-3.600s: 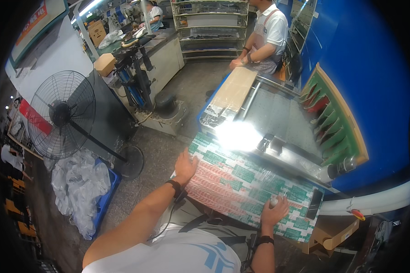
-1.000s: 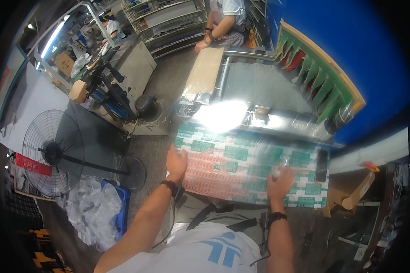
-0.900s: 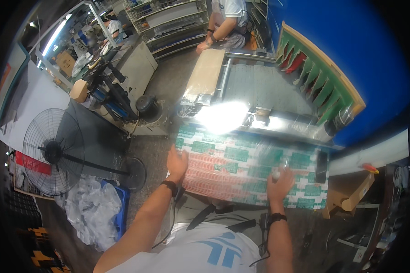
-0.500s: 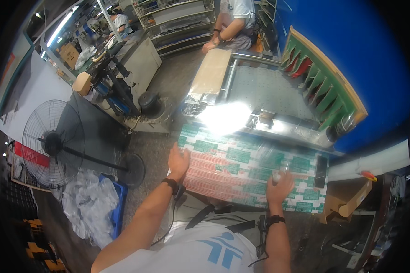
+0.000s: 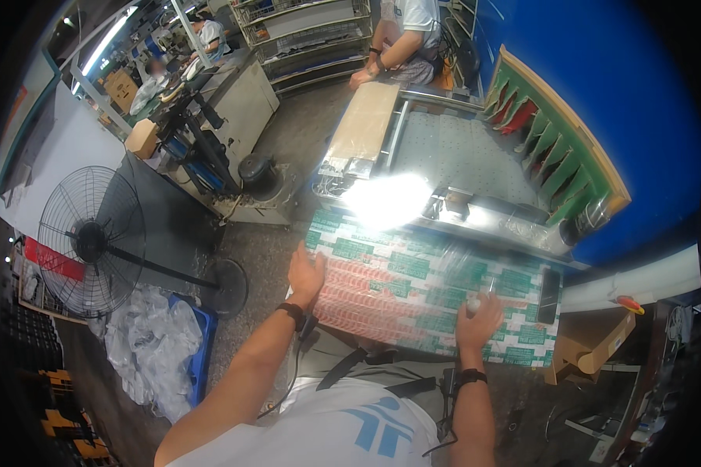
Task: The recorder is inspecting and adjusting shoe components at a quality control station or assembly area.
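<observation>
In front of me is a tabletop (image 5: 413, 268) wrapped in green, white and red printed sheeting under clear film. My left hand (image 5: 306, 274) rests at its left edge, fingers stretched out and holding nothing I can see. On the front right part of the top lies my right hand (image 5: 481, 321), its fingers bent around a small whitish object (image 5: 473, 305) whose kind I cannot make out. A dark phone-like slab (image 5: 549, 296) lies flat near the right edge, beyond my right hand.
Past the tabletop stands a conveyor machine (image 5: 459, 152) with a green strip curtain (image 5: 565, 167); a person (image 5: 401, 47) works at its far end. A black fan (image 5: 91, 241) and a blue crate (image 5: 202, 346) of clear plastic bags stand left. A cardboard box (image 5: 592, 346) sits right.
The view has shifted very slightly. Both hands stay in the same places on the tabletop.
</observation>
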